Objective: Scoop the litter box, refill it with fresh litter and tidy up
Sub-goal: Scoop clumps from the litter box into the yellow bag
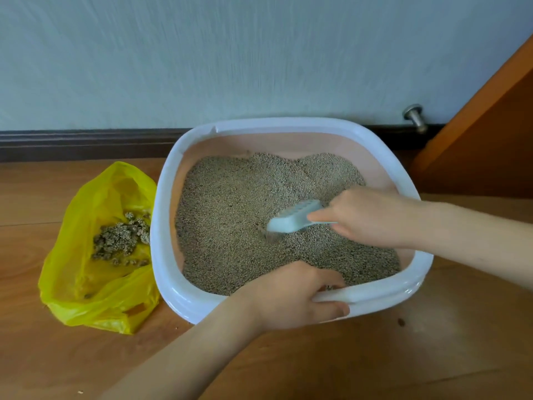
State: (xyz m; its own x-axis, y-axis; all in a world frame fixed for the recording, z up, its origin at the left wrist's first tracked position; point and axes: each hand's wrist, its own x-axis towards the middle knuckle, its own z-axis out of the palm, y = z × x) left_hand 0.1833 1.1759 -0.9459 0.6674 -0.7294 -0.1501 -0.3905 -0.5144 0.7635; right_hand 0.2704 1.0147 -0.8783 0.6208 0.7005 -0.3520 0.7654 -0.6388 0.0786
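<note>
A: Nearest, the left hand (pixel 291 295) clamps its fingers over the litter box (pixel 173 215) rim; the right hand (pixel 372 216) grips the scoop (pixel 291 217), dug into the litter (pixel 230 203).

B: Progress?

A: Clumps (pixel 121 241) already lie in the yellow bag (pixel 86 278) beside it. I'd say refilling and tidying remain.

no readable text, label or number anywhere (litter box (pixel 375 295) and bag (pixel 86 298) unmarked)

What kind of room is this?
Probably a room in a home: a wooden floor, a papered wall with a dark skirting board, and a cat's litter box set on the floor.
</note>
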